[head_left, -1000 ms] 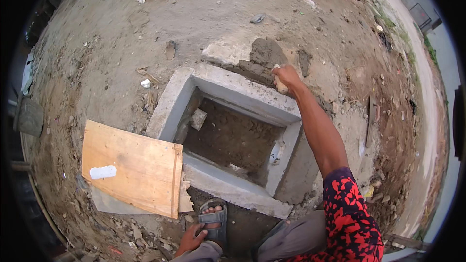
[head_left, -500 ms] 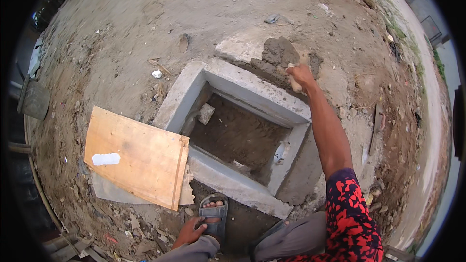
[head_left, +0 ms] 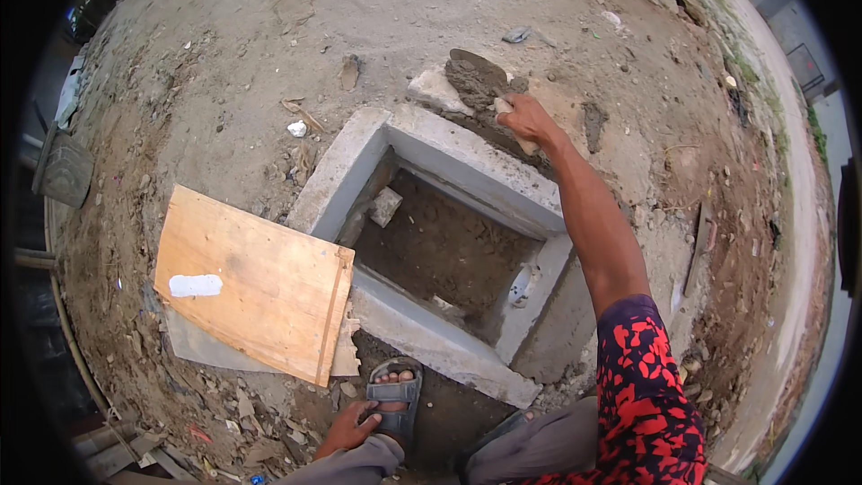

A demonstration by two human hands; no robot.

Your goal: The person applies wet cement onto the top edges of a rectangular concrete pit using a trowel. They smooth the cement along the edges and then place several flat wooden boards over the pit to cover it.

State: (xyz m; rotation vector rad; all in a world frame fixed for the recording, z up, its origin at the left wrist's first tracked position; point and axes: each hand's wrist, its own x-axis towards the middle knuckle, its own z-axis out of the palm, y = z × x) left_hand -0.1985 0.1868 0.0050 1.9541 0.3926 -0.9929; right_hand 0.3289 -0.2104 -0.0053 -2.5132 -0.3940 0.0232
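Observation:
My right hand (head_left: 530, 119) is closed around the pale wooden handle of a trowel (head_left: 479, 63), beyond the far edge of a square concrete pit frame (head_left: 476, 145). Grey wet mortar (head_left: 467, 88) lies against the trowel's blade, partly over a pale concrete slab (head_left: 437, 90) on the ground. Low at the front, my left hand (head_left: 350, 428) rests by my left leg beside the sandal (head_left: 393, 395), its visible fingers loosely apart with nothing in them. Inside the frame, a pale block (head_left: 386, 207) leans near the left wall on dark soil.
A plywood board (head_left: 260, 278) lies left of the pit, overlapping its near left corner. A bucket (head_left: 67, 171) stands at the far left. A smear of mortar (head_left: 593, 124) marks the ground right of my hand. A narrow wooden strip (head_left: 697, 250) lies further right.
My right hand has moved left with the trowel, along the pit's far side. The mortar has shifted left over the slab, and the trowel's blade now shows. My left hand stays put.

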